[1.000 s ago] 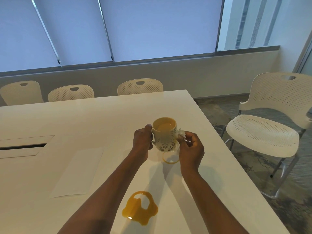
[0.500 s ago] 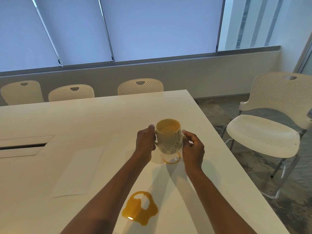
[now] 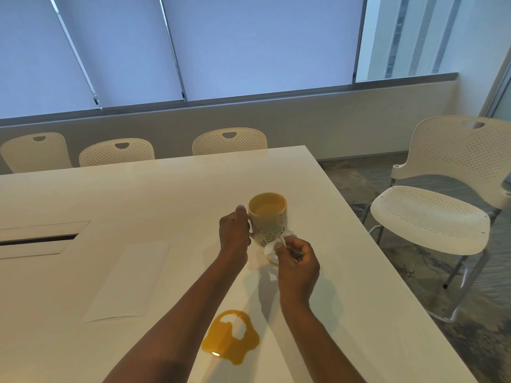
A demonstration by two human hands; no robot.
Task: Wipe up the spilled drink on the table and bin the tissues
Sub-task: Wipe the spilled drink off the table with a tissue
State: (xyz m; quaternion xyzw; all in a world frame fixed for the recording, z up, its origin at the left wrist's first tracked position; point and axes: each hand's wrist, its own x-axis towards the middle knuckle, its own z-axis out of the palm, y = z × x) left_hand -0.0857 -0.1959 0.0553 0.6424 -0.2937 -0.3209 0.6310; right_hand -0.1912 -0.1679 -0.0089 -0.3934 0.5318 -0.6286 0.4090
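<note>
A cream mug (image 3: 269, 219) with a leaf pattern, holding orange drink, is lifted a little above the white table (image 3: 143, 200). My left hand (image 3: 233, 234) grips its handle side. My right hand (image 3: 297, 262) pinches a small white tissue (image 3: 270, 247) against the mug's lower right side. An orange ring (image 3: 272, 261) of drink marks the table just below the mug, mostly hidden by my right hand. A larger orange puddle (image 3: 231, 341) lies nearer me, between my forearms.
A flat white sheet (image 3: 130, 280) lies left of my left arm. A cable slot (image 3: 38, 240) is set into the table at the far left. The table's right edge runs close by, with a white perforated chair (image 3: 442, 214) beyond it. Three chairs stand at the far side.
My right hand has dropped from the mug's right side to its lower edge, and the tissue shows again in its fingers. The mug has stayed about where it was.
</note>
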